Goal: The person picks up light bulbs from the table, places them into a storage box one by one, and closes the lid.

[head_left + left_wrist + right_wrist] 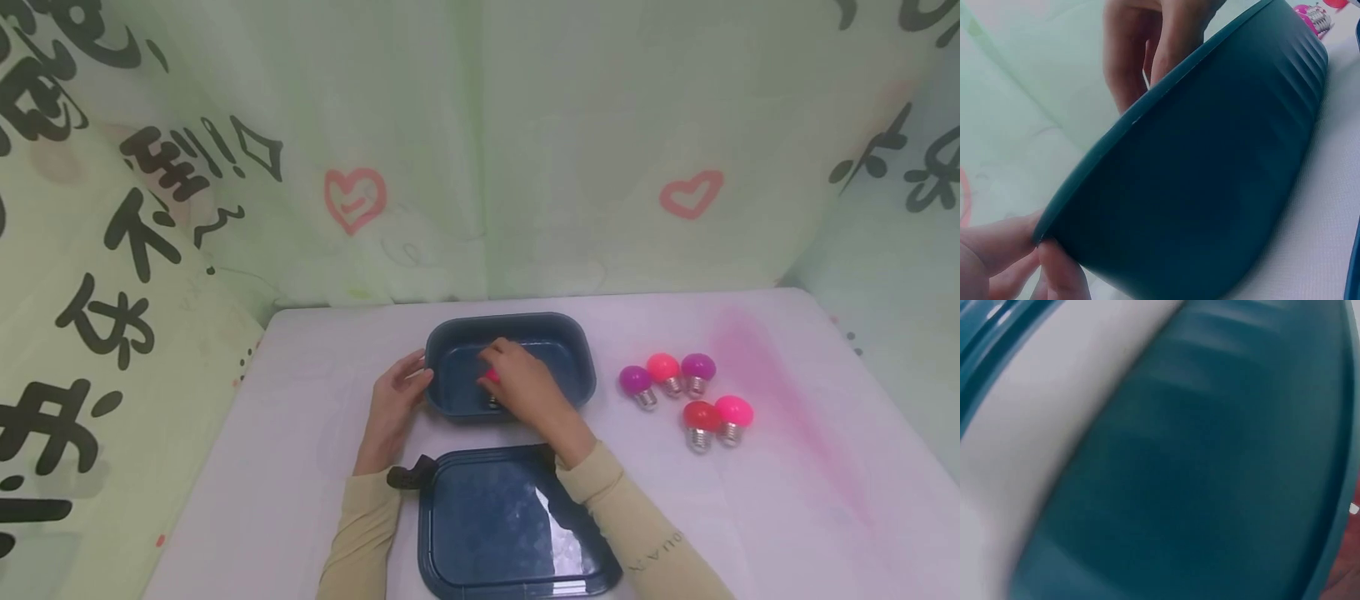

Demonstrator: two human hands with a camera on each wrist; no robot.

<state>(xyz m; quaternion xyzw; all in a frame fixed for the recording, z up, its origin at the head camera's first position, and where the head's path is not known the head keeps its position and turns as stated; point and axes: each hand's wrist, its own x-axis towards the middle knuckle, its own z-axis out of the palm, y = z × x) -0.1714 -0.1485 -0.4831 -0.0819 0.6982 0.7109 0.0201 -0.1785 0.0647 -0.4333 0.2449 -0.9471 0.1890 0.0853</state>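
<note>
Inside box (459, 367), bulb (491, 376) in right hand (529, 382)

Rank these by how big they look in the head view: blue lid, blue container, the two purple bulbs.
1. Blue lid, though it lies nearer the camera, so true size is unsure.
2. Blue container.
3. Left purple bulb and right purple bulb: about alike, so not ranked apart.
</note>
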